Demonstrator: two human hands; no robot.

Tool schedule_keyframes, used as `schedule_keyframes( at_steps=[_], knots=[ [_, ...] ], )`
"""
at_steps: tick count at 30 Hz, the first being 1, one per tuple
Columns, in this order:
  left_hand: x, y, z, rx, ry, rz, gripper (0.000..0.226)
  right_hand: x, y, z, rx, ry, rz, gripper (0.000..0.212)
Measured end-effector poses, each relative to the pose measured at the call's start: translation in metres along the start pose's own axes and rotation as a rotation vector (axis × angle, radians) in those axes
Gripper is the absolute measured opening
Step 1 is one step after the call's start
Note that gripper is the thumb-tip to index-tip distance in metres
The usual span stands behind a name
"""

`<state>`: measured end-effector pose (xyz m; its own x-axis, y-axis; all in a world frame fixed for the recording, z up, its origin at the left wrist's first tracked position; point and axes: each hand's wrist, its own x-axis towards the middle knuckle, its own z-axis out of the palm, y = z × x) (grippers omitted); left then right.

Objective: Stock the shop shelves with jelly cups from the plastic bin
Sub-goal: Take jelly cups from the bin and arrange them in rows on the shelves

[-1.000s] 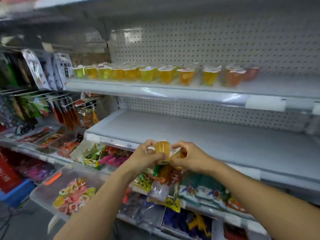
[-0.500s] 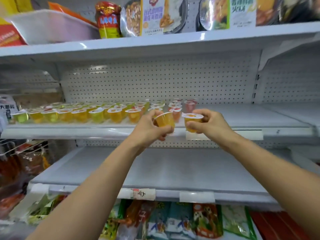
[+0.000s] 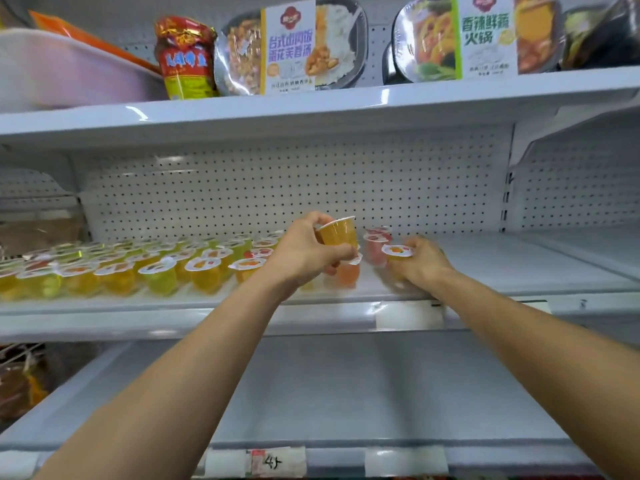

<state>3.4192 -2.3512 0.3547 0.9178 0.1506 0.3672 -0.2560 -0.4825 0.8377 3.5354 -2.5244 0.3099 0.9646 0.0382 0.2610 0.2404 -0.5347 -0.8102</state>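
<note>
Plainly both hands are loaded. The left grip [image 3: 304, 256] has fingers and thumb curled round an orange jelly cup [image 3: 338, 234], held tipped with its lid turned toward the pegboard back [image 3: 277, 185], above the middle shelf [image 3: 519, 266] and clear of it. The right grip [image 3: 422, 265] is curled round a second cup [image 3: 398, 251], which is upright and low near the shelf's front edge. Whether its base touches the shelf I cannot tell.

The stocked rows of cups [image 3: 156, 271] run from the shelf's left end to just under the left grip, ending with a pale orange cup [image 3: 346, 276] in front and red cups [image 3: 376, 241] behind. Bare shelf lies to the right of these, so the right grip is nearer to it, and its cup looks set to go down just beside the red ones. The left cup would need righting first, and the right forearm crosses its way to the free space.

Ready-meal packs [image 3: 294, 46] and a red packet [image 3: 185, 60] stand on the upper shelf [image 3: 450, 95].
</note>
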Motion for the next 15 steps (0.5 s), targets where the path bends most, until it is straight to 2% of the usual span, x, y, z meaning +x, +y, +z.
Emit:
schedule_keyframes(
  at_steps=[9,13,15],
  knots=[
    [0.024,-0.010,0.004,0.019,0.005,0.004,0.042,0.012,-0.003,-0.001,-0.006,-0.024,0.010,0.038],
    [0.023,-0.003,0.008,0.015,0.022,0.003,0.043,0.018,0.001,-0.003,-0.041,-0.047,0.026,0.057],
    [0.021,0.002,0.011,0.000,0.029,-0.001,0.043,0.019,0.004,-0.008,-0.039,-0.092,0.022,0.078]
  ],
)
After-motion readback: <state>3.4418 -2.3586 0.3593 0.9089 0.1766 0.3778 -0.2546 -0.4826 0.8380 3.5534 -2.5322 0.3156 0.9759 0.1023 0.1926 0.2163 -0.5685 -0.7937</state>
